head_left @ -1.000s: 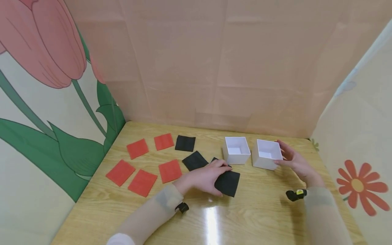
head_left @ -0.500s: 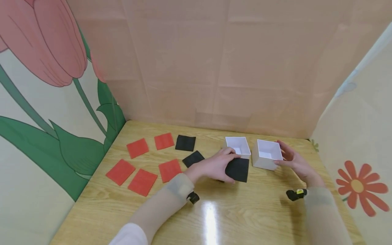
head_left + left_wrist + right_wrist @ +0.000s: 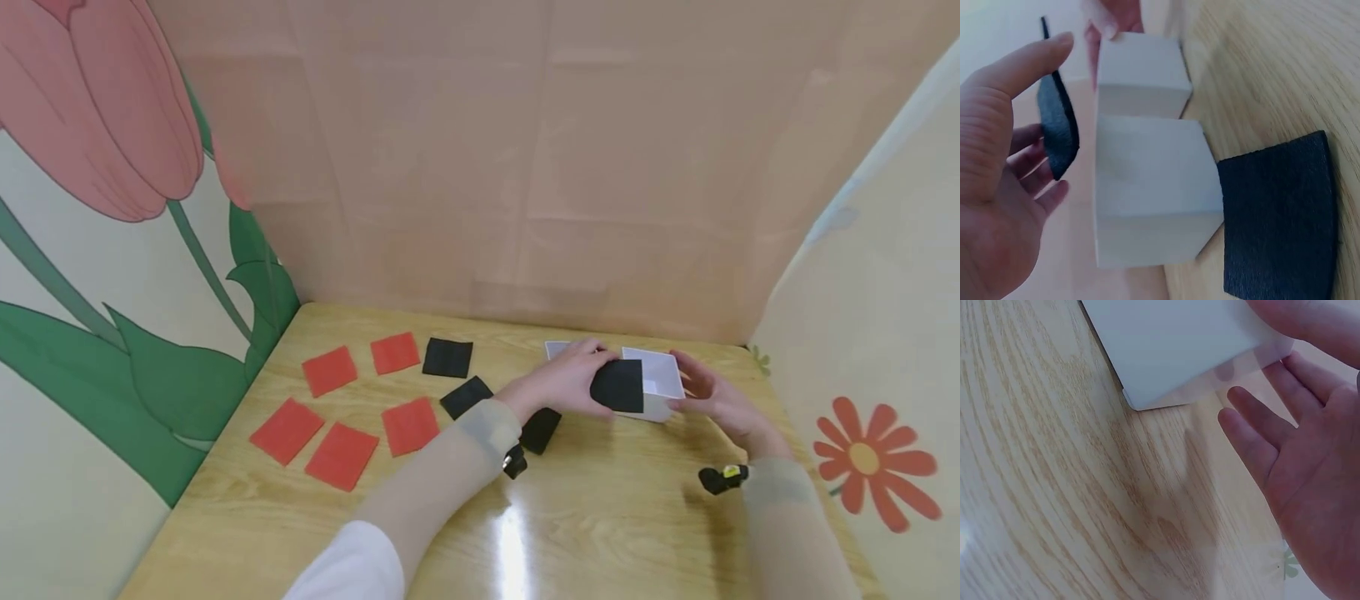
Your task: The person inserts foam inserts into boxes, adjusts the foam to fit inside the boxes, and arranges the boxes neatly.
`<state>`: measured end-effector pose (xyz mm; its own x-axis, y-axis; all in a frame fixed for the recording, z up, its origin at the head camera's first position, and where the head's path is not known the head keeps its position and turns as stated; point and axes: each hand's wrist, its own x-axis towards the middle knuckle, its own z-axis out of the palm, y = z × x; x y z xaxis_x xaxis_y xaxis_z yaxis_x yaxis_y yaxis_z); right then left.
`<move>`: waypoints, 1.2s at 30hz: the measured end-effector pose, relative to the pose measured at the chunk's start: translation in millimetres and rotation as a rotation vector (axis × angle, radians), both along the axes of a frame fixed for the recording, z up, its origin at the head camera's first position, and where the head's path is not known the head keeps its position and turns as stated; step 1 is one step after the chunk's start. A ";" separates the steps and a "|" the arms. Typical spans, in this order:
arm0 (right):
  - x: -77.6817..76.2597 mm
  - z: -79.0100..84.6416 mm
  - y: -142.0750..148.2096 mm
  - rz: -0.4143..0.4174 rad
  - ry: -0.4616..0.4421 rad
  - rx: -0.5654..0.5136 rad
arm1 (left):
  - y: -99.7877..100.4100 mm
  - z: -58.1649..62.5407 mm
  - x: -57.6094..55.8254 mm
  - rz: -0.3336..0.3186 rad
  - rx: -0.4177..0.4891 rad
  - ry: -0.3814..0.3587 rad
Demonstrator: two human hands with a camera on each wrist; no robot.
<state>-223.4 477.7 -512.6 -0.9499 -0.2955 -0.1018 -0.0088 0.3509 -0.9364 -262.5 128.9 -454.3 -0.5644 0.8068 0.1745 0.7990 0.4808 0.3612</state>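
My left hand [image 3: 566,379] pinches a black felt square [image 3: 618,386] between thumb and fingers, held up in front of the right-hand white box [image 3: 665,367]. In the left wrist view the held square is edge-on and slightly bent, above the level of the box tops. My right hand [image 3: 723,406] grips that box at its right side, thumb on the front and fingers behind. The left-hand white box [image 3: 1147,165] stands beside it, mostly hidden behind my left hand in the head view. Below my left wrist, another black square [image 3: 542,431] lies on the table close to this box.
Several red felt squares [image 3: 330,371] are spread over the left of the wooden table [image 3: 600,517]. Two more black squares, one at the back [image 3: 447,357] and one partly under my left forearm [image 3: 465,395], lie beside them. A cloth wall [image 3: 525,167] closes off the back.
My left hand has carried the black square rightward and back, from over the table, past the left box, to the front of the right box. My right hand keeps its grip there.
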 end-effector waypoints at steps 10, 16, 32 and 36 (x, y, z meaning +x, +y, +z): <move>2.0 -7.1 0.2 0.003 0.022 -0.012 | 35.6 -1.8 -2.7 0.089 -0.048 0.014; 6.3 -8.1 4.2 0.001 0.033 -0.031 | 54.7 -3.5 -4.2 0.124 -0.069 0.025; 3.6 -9.9 3.4 -0.002 0.024 -0.028 | 81.6 -2.3 -4.3 0.211 -0.122 0.052; 6.3 -4.3 0.2 -0.003 0.010 -0.033 | 81.5 -3.3 -4.1 0.223 -0.122 0.045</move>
